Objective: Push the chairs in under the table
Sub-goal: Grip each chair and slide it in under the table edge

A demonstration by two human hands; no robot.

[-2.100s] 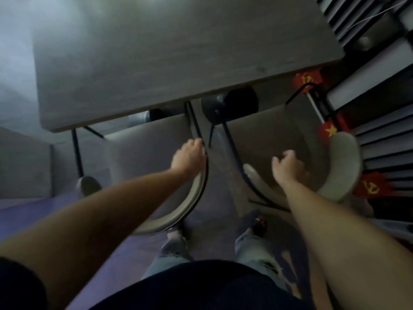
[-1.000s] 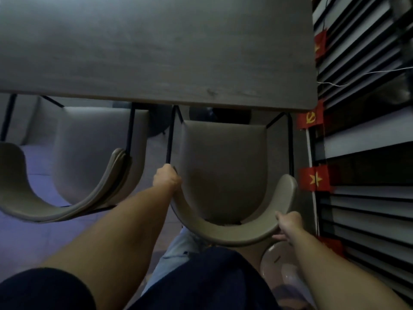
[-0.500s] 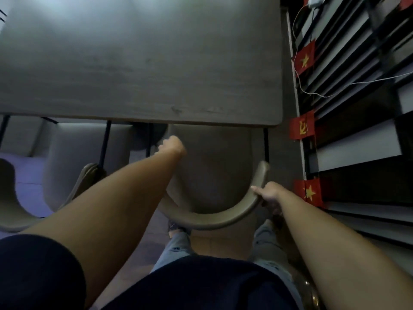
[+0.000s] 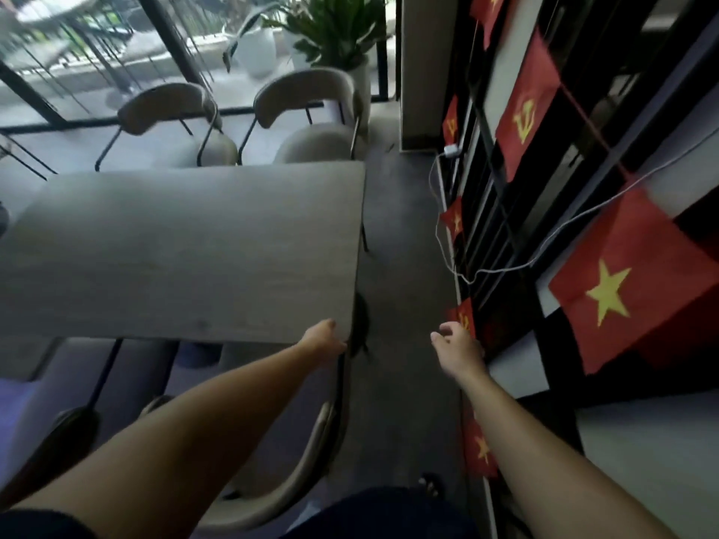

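Around one table [image 4: 186, 250] stand four chairs [image 4: 311, 457]; two hands [image 4: 325, 338] open, empty

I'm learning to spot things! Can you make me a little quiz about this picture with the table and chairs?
1. True or false: the right hand is holding a chair.
2. How many chairs stand on the far side of the table?
3. What hangs along the wall on the right: A) flags, B) towels, C) clocks?

Key: 1. False, it is open in the air. 2. Two. 3. A.
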